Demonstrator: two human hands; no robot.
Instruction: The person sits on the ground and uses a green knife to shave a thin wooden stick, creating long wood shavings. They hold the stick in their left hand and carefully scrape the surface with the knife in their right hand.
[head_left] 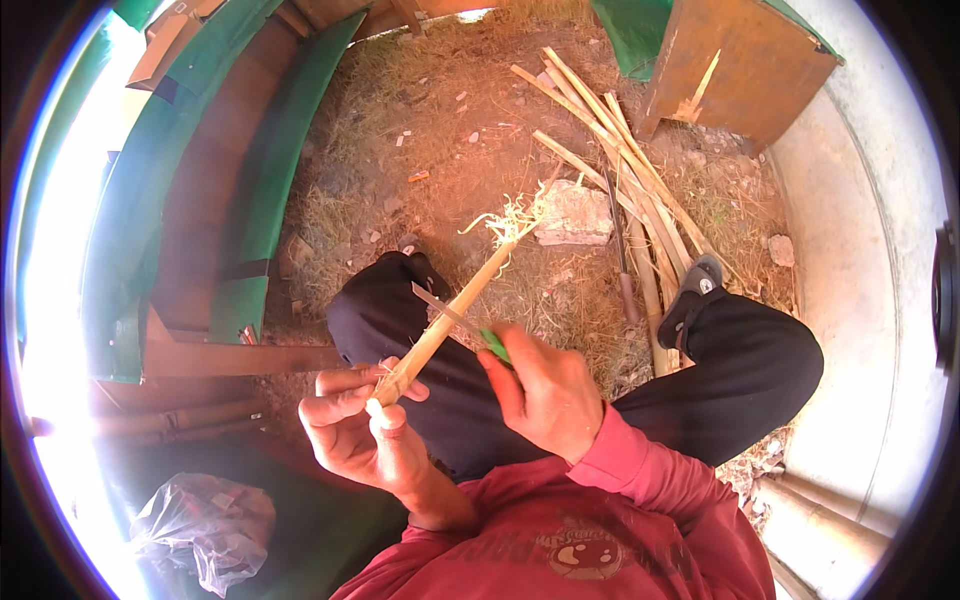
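Observation:
My left hand [365, 425] grips the near end of a split bamboo strip [455, 310], which slants up and away across my lap. Curled pale shavings [515, 218] cling to its far end. In my right hand [548, 385] is a knife with a green handle [496, 348], the fingers closed round it. The knife's narrow blade [440, 303] lies across the strip about midway along and appears to touch it. My fingers hide part of the handle.
Several long bamboo strips [640, 165] lie in a pile ahead to the right, beside a stone block [575, 213] and a long dark-bladed tool [618, 240]. Green-covered boards [290, 150] line the left. A plastic bag [205, 530] sits at lower left; a pale curved wall [850, 200] stands right.

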